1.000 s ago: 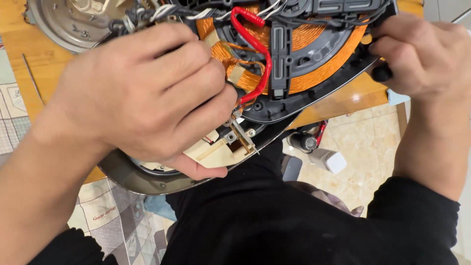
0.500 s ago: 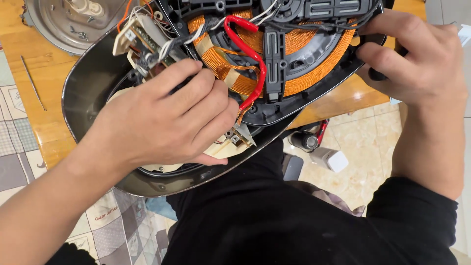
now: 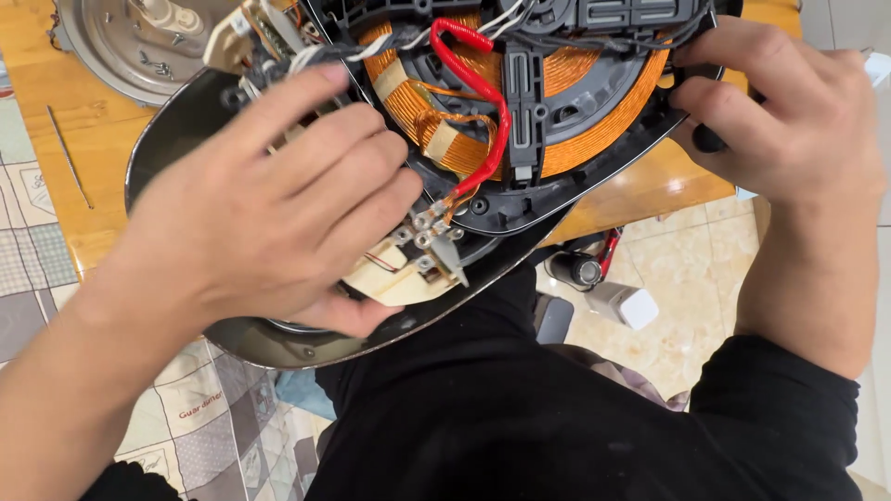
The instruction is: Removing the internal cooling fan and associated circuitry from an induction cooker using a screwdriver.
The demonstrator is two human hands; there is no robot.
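An opened round appliance base (image 3: 186, 130) lies at the edge of a wooden table (image 3: 56, 83), its dark rim hanging over my lap. Inside sits a copper coil (image 3: 603, 93) on a black frame, with a thick red wire (image 3: 483, 102) looping across it. My left hand (image 3: 269, 204) lies over the inner parts, thumb under a cream circuit board (image 3: 399, 274) and fingers spread on top by the screw terminals. My right hand (image 3: 780, 111) grips the black coil frame at its right edge.
A round grey metal plate (image 3: 121, 46) with a cream knob lies at the table's back left. A thin metal rod (image 3: 70, 158) lies on the wood. Patterned cloth (image 3: 37, 250) hangs at the left. On the tiled floor below are a small black-and-red part (image 3: 585, 264) and a white block (image 3: 626, 301).
My left hand has slid down and left off the coil, uncovering the wiring and terminals. The right hand keeps its hold on the frame.
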